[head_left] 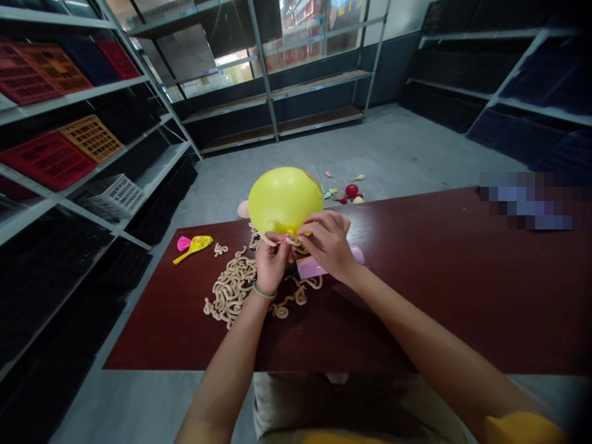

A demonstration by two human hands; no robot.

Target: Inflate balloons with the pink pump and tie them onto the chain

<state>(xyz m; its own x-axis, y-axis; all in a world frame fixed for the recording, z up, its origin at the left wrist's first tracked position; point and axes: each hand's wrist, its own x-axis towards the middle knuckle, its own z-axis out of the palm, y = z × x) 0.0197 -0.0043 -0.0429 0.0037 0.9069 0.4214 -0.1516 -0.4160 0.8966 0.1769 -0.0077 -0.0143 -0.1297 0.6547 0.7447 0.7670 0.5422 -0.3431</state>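
An inflated yellow balloon (283, 198) is held above the dark red table (416, 290). My left hand (271, 262) pinches its neck from below, a green band on that wrist. My right hand (329, 243) grips the neck from the right, fingers curled on it. Under my hands lies a pile of beige curly strings (231, 287). A pink cylinder (314, 266) lies on the table behind my right hand, partly hidden.
Flat pink and yellow balloons (193, 245) lie at the table's left end. More balloons (349, 191) are scattered on the grey floor beyond. Metal shelves with red and orange crates (50, 157) stand on the left, and more shelving at the back and right.
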